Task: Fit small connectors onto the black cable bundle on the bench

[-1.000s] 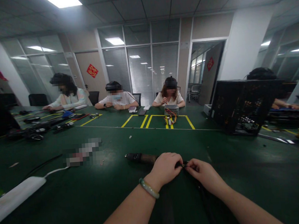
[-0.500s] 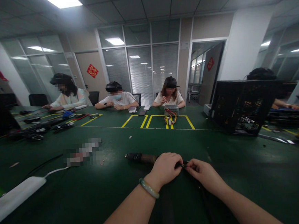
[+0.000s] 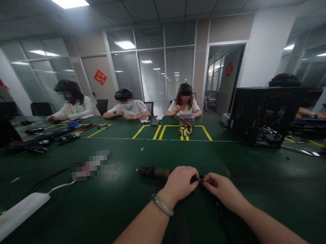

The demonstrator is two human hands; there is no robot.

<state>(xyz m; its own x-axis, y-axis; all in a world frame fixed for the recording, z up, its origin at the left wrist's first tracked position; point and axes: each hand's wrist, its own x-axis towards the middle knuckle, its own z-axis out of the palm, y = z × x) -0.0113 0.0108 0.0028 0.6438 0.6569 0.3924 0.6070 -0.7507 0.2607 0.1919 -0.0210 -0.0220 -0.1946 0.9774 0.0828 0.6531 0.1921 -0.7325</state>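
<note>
My left hand (image 3: 182,181), with a green and white bangle on its wrist, is closed in a pinch on a small dark piece (image 3: 199,180). From the right, my right hand (image 3: 218,187) pinches the other side of this piece, with fingertips close to those of the left. The piece is too small and dark to name; a tiny bright glint shows on it. Just beyond my left hand lies a dark electric screwdriver (image 3: 159,172), its tip pointing left and its rear end hidden by the hand. A black cable (image 3: 223,218) runs down the table below my right hand.
On the left a white power strip (image 3: 20,216) with a white cord lies on the green table (image 3: 125,211). A black computer case (image 3: 264,116) stands at the right. Several people sit across the table, among cables (image 3: 40,141) and a metal box with coloured wires (image 3: 187,121).
Almost nothing differs. Both hands keep their place and their pinch on the small dark piece, and the electric screwdriver lies where it was.
</note>
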